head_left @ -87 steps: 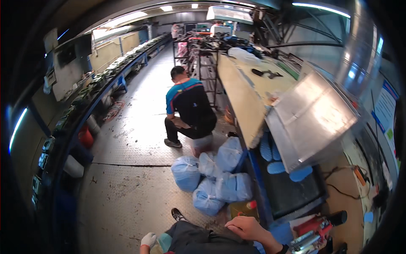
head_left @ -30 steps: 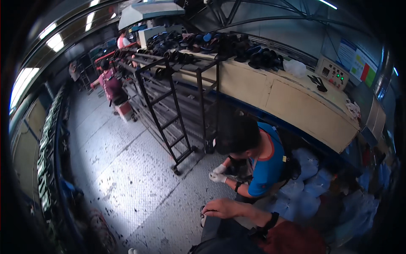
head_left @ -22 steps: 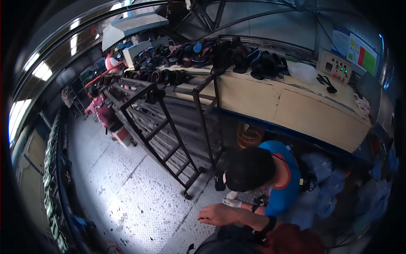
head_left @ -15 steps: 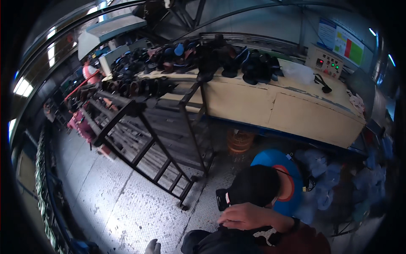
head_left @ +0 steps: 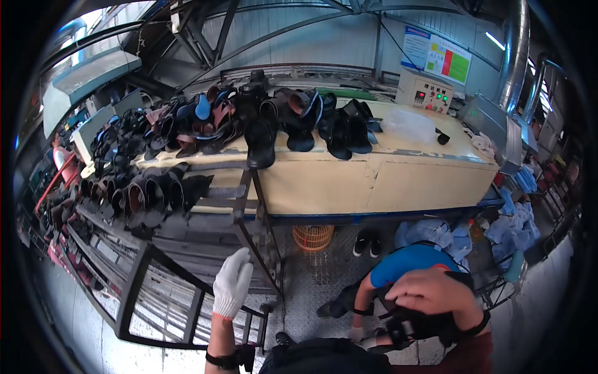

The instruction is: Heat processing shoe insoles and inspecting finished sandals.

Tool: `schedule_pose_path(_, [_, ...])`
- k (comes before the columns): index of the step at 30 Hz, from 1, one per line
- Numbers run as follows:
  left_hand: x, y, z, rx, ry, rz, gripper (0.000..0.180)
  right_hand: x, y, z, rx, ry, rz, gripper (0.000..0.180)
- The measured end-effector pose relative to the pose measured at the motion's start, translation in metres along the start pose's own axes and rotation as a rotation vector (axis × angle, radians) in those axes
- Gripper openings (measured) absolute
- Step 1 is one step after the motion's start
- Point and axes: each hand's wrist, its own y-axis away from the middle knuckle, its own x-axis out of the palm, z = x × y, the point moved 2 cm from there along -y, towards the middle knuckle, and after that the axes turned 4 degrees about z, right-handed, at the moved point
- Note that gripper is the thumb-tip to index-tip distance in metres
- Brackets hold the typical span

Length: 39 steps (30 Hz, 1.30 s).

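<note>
My left hand [head_left: 232,283], in a white glove, is raised with flat fingers in front of a black metal rack [head_left: 252,206] and holds nothing. The rack's shelves carry several dark sandals and shoes [head_left: 149,193]. My right hand [head_left: 433,293] is bare, knuckles up, fingers curled. It sits over the dark head of a crouching person in a blue shirt [head_left: 405,265] and hides what is under it. More dark shoes [head_left: 293,124] lie piled on a long cream workbench [head_left: 386,181].
Under the workbench stand an orange wire basket [head_left: 313,237] and a pair of black shoes [head_left: 367,243]. Blue plastic bags [head_left: 436,230] lie behind the crouching person. A grey control box [head_left: 427,93] and a clear bag [head_left: 411,124] sit on the bench. The floor is metal tread plate.
The view has swung from the aisle floor up to the rack and workbench. My gloved left hand has risen into view. The crouching person now sits at the lower right under my right hand.
</note>
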Motion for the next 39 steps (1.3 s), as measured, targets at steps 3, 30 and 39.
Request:
schedule_pose_path(3, [-0.010, -0.060, -0.003, 0.129, 0.015, -0.085, 0.028, -0.029, -0.060, 0.018, -0.023, 0.035, -0.057, 0.018])
schedule_pose_path(30, [0.003, -0.196, 0.091, -0.732, 0.031, -0.383, 0.028, -0.374, -0.425, -0.222, -0.104, 0.286, -0.524, 0.023])
schedule_pose_path(39, [0.005, -0.201, 0.094, -0.846, 0.086, -0.347, 0.032, -0.403, -0.577, -0.336, 0.097, 0.607, -0.043, 0.028])
